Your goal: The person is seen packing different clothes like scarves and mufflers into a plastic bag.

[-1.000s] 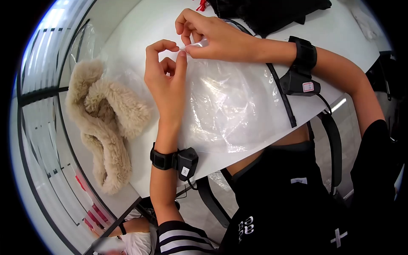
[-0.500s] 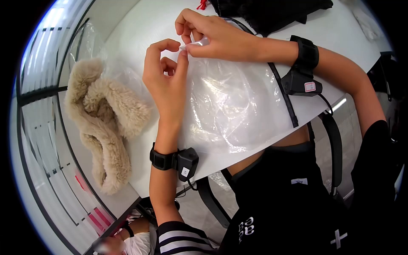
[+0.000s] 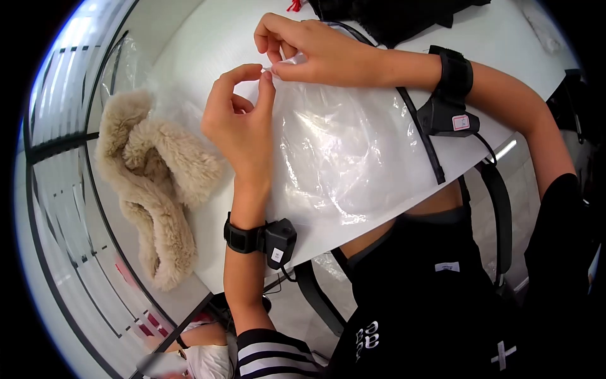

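Observation:
A clear plastic bag (image 3: 341, 158) lies flat and wrinkled on the white table, with its upper edge raised between my hands. My left hand (image 3: 243, 117) pinches a corner of that edge between thumb and forefinger, the other fingers curled. Close against it, my right hand (image 3: 309, 54) also pinches the bag's edge, thumb and forefinger nearly touching the left fingertips. To the left of my left hand rests a beige fluffy fur piece (image 3: 154, 183), folded into a loop.
A long thin black strip (image 3: 420, 136) runs beside and partly under my right forearm. Black fabric (image 3: 398, 19) lies at the far edge of the white table (image 3: 202, 57). More clear plastic (image 3: 136, 63) sits behind the fur. Another person (image 3: 205, 354) is at the lower left.
Both hands have shifted slightly left, and the left thumb and forefinger have closed further on the bag's edge. The bag and fur piece stay almost where they were.

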Tool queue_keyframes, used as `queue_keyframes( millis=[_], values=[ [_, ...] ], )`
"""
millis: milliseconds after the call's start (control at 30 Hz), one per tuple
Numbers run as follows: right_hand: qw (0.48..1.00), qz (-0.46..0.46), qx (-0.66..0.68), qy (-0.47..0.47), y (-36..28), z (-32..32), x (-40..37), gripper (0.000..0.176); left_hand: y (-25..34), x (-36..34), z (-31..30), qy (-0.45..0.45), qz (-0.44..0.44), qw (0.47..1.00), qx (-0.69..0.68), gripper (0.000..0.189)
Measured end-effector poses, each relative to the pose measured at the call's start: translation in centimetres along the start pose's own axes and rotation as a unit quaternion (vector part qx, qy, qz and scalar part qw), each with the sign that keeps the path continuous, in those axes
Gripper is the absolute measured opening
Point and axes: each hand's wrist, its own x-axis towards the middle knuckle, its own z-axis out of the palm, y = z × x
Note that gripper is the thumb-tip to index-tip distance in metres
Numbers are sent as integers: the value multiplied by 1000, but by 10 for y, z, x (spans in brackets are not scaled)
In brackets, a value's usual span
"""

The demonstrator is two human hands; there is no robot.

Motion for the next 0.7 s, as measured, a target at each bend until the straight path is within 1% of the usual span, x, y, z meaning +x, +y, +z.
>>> queue_keyframes(
  millis=[67,133,267,333,367,433,533,700],
  values=[
    [1000,0,-1,5,1,1,0,23,1,0,0,0,2,1000,1,8],
    [1000,-2,7,14,1,2,0,23,3,-1,-1,5,-20,1000,10,10],
    [1000,13,-12,-3,-3,-2,2,22,3,-1,-3,-3,-29,999,27,15],
    [1000,-5,-22,4,0,-1,2,29,1,-2,-1,-20,-20,999,21,16],
    [1000,-3,-21,4,2,0,1,29,0,-2,-1,-22,-21,999,21,16],
    [1000,-2,-1,9,2,2,0,21,-2,-1,-1,-35,-18,999,33,11],
    [1000,-13,-12,13,2,1,0,20,-2,-1,0,-46,-33,998,15,11],
    [1000,-9,-15,4,-1,0,2,19,-1,2,1,-24,8,1000,2,9]
  ],
)
